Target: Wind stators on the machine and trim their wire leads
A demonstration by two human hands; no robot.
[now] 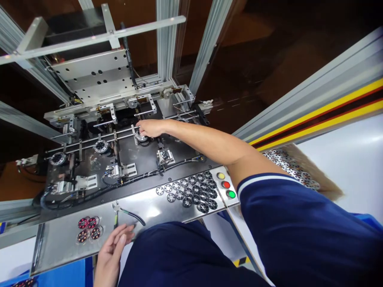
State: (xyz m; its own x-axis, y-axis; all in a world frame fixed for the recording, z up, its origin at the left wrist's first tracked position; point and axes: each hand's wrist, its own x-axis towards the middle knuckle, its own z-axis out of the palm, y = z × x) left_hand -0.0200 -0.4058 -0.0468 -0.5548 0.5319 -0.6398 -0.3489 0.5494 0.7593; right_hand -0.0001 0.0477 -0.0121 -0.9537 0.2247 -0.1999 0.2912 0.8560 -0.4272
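Note:
My right hand [151, 128] reaches into the machine, its fingers bent down over a round metal fixture [142, 138]; whatever its fingertips grip is too small to make out. Near the tray's front edge rests my left hand [115, 247], palm up with fingers loosely curled and nothing visible in it. Just beyond its fingertips lie cutting pliers [129, 214] with green and black handles. Several red and copper wound rings [91, 222] sit on the metal tray [60, 251] to the left. Many black and silver slotted discs [196, 189] are grouped on its right part.
Two more round fixtures [101, 146] stand left along the rails [89, 147]. Yellow, red and green buttons [226, 185] are at the tray's right end. More discs [295, 169] lie on cardboard at the right. A metal bar [98, 38] crosses above the machine.

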